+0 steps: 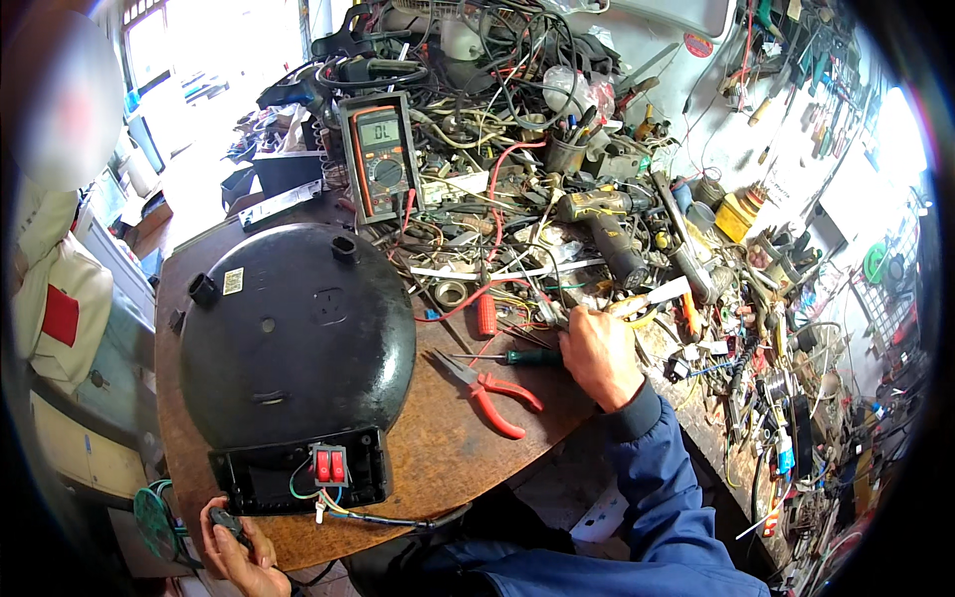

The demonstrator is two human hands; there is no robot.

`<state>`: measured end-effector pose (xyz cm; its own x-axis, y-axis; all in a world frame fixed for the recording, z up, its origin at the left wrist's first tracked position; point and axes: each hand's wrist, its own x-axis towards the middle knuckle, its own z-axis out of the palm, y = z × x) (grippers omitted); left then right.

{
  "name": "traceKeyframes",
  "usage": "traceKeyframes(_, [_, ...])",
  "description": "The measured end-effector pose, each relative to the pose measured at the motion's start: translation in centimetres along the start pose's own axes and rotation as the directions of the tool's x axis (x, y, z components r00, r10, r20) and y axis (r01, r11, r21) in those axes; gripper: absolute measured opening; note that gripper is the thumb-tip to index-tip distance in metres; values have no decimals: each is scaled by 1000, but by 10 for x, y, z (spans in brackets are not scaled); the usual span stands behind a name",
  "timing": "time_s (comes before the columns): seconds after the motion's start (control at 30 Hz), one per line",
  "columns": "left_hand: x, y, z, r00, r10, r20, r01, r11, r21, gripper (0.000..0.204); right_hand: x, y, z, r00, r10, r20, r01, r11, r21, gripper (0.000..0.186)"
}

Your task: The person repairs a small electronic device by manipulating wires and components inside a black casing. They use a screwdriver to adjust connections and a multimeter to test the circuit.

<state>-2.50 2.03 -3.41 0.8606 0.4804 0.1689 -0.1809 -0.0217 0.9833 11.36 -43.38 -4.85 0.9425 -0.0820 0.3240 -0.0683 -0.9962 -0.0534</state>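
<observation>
My left hand [242, 559] is at the bench's front left edge, its fingers closed around a small black piece that looks like a power plug [231, 524]. A round black appliance base [298, 338] lies bottom up just beyond it. From its open front housing [254, 478], a red double rocker switch [329, 465] sticks out with thin coloured wires. My right hand [600, 353] is closed at the edge of the clutter; whatever its fingers pinch is hidden. Beside it lie a dark green screwdriver [532, 356], red-handled pliers [487, 390] and a red test probe [485, 313].
A multimeter [381, 157] stands behind the base. Cables, scraps and tools pile across the back and right, including a cordless drill [609, 234] and a hammer [681, 239]. A black cable [418, 520] hangs over the front edge. Another person [70, 298] is at the left.
</observation>
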Motion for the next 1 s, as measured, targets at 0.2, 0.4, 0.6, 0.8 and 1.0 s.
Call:
traceKeyframes(0.2, [-2, 9, 4, 1000, 9, -19, -9, 1000, 15, 48, 30, -11, -11, 980, -11, -199, 3, 999, -39, 21])
traceKeyframes(0.4, [-6, 3, -15, 998, -57, 1, 56, 987, -149, 42, 113, -16, -25, 944, -30, -328, 58, 995, 76, 20])
traceKeyframes(0.6, [-3, -25, -19, 997, -74, -9, 71, 979, -190, 41, 171, -21, -55, 907, 58, -416, 108, 925, 364, 31])
traceKeyframes(0.8, [-8, -19, -20, 996, -68, -62, 54, 978, -204, 39, 123, -80, -96, 902, 125, -413, 341, 381, 860, 41])
traceKeyframes(1.0, [-8, -20, -20, 999, -44, 26, 49, 965, -259, 37, 33, -121, -45, 925, 78, -372, 344, 240, 908, 17])
